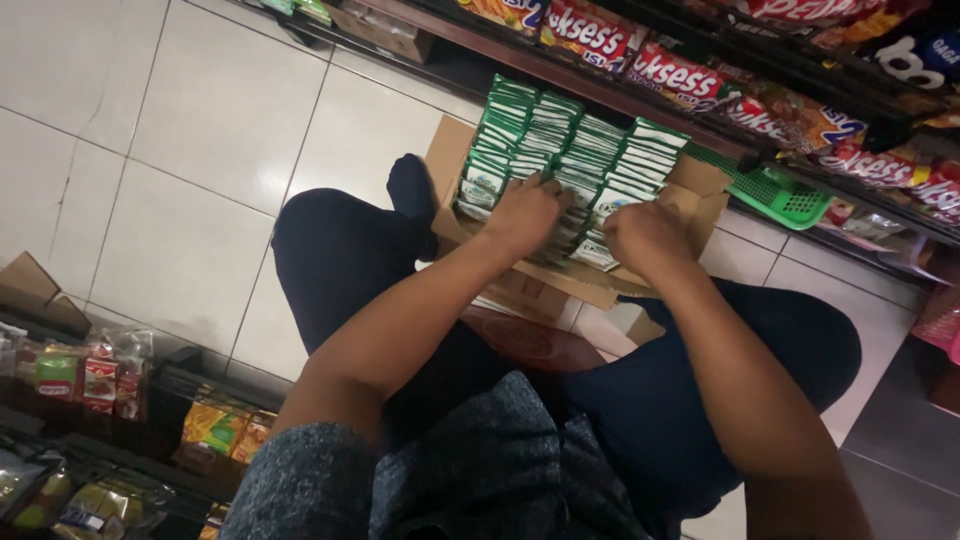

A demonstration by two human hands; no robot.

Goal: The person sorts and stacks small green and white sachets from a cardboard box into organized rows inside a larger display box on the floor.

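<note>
An open cardboard box (448, 150) rests on the tiled floor in front of my knees, packed with rows of small green-and-white packets (560, 140) standing on edge. My left hand (525, 212) reaches into the near middle row, fingers curled over a bunch of packets. Just to its right, my right hand (648, 235) has its fingers dug down into the neighbouring row. The fingertips of both hands are hidden among the packets. I am crouched, with dark trousers on both legs.
A low shelf with red snack bags (672, 75) runs along the top right. A green plastic basket (778, 195) lies beside the box. Packaged goods (90, 380) line a shelf at bottom left. A folded carton (30, 285) sits at far left.
</note>
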